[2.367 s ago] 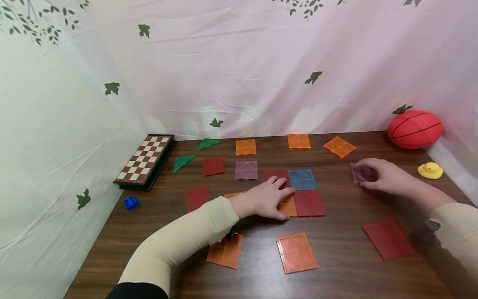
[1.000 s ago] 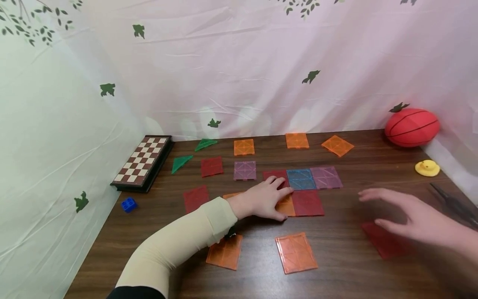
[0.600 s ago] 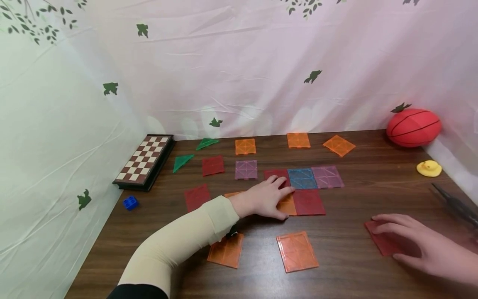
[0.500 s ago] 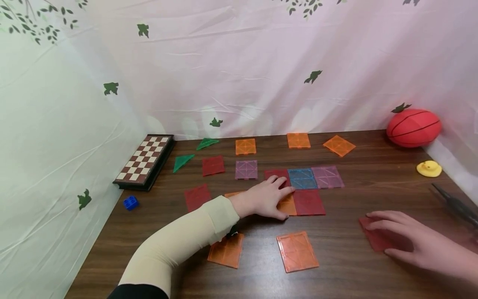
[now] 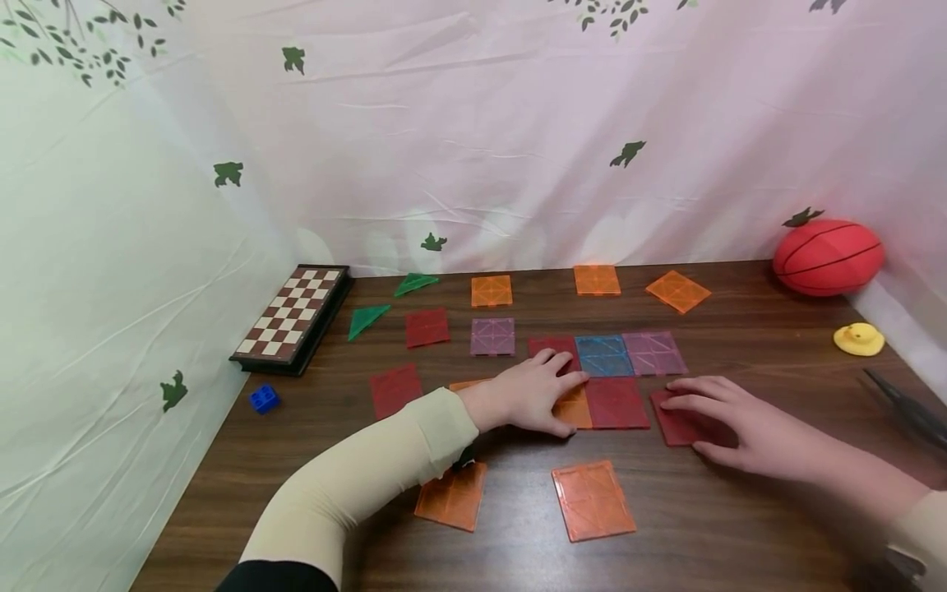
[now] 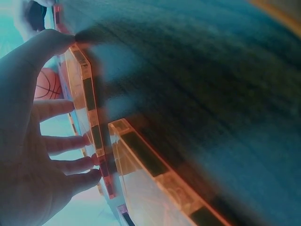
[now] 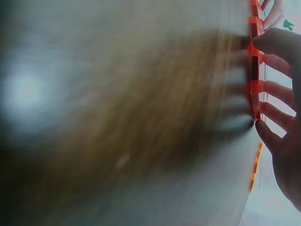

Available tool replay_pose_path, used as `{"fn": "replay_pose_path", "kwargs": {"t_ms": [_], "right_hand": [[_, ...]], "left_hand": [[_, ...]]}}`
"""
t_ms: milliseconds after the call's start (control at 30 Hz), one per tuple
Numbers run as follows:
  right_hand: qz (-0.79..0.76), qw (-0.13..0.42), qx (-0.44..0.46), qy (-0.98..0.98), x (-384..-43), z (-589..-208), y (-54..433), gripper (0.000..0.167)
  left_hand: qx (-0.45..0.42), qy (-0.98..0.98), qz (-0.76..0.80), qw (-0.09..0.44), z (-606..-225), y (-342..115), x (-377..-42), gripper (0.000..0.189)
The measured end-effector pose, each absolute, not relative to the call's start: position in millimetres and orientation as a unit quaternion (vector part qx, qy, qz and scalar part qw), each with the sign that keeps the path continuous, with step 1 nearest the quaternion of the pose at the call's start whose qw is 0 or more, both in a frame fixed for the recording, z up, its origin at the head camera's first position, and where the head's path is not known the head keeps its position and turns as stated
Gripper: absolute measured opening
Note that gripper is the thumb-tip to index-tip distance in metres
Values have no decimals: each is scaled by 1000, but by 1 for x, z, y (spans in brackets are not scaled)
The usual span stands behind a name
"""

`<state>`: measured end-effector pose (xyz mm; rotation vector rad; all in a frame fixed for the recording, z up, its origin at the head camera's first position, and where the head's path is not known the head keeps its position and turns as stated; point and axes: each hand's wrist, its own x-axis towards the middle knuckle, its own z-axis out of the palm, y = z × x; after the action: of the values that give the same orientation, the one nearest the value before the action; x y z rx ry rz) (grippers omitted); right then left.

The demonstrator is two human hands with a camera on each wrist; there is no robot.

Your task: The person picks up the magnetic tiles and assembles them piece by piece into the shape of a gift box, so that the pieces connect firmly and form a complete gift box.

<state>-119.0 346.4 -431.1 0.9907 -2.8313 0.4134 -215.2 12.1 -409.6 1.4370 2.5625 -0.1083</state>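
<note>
My left hand (image 5: 528, 393) rests over a flat cluster of translucent magnetic tiles, fingertips on a red tile (image 5: 551, 345) and thumb by an orange tile (image 5: 574, 409). Beside these lie a blue tile (image 5: 604, 356), a purple tile (image 5: 656, 353) and another red tile (image 5: 618, 403). My right hand (image 5: 728, 423) grips a dark red tile (image 5: 668, 421) by its edges, flat on the table and a small gap right of the cluster. The right wrist view has thumb and fingers along that tile's red edge (image 7: 255, 70). The left palm hides part of the cluster.
Loose orange tiles lie in front (image 5: 594, 500) and at the back (image 5: 597, 280), with green triangles (image 5: 367, 321) further left. A chessboard (image 5: 292, 316) and a blue brick (image 5: 264, 399) stand left. On the right are a red ball (image 5: 829, 257), a yellow duck (image 5: 859, 339) and a dark pointed tool (image 5: 906, 407).
My right hand has set the purple tile against the blue one and let go. It then took hold of the red tile at right and slid it left. My left hand stayed put.
</note>
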Motion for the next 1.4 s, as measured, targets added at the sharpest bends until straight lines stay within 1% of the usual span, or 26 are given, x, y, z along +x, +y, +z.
{"fn": "replay_pose_path", "kwargs": {"t_ms": [167, 300, 433, 567, 700, 833, 967, 1167, 1400], "right_hand": [[140, 60, 333, -931, -130, -432, 341, 74], [145, 59, 330, -931, -137, -433, 340, 74], [183, 32, 316, -931, -148, -434, 338, 80], [214, -5, 303, -929, -159, -434, 333, 85], [217, -15, 307, -927, -165, -436, 329, 86], [224, -16, 311, -924, -166, -437, 329, 86], [233, -20, 311, -921, -167, -435, 329, 86], [235, -29, 314, -919, -170, -434, 326, 87], [240, -38, 311, -919, -173, -435, 324, 88]], "left_hand": [[485, 868, -38, 99, -410, 13, -215, 82], [487, 866, -18, 111, -410, 12, -216, 82], [481, 866, 49, 126, -405, 3, -222, 82], [450, 881, 94, 113, -388, -21, -226, 76], [409, 902, 88, 103, -376, -56, -219, 66], [390, 910, 77, 119, -382, -89, -206, 62], [391, 906, 96, 131, -394, -106, -196, 60], [404, 899, 126, 111, -405, -105, -194, 52], [420, 891, 125, 118, -409, -90, -199, 53]]}}
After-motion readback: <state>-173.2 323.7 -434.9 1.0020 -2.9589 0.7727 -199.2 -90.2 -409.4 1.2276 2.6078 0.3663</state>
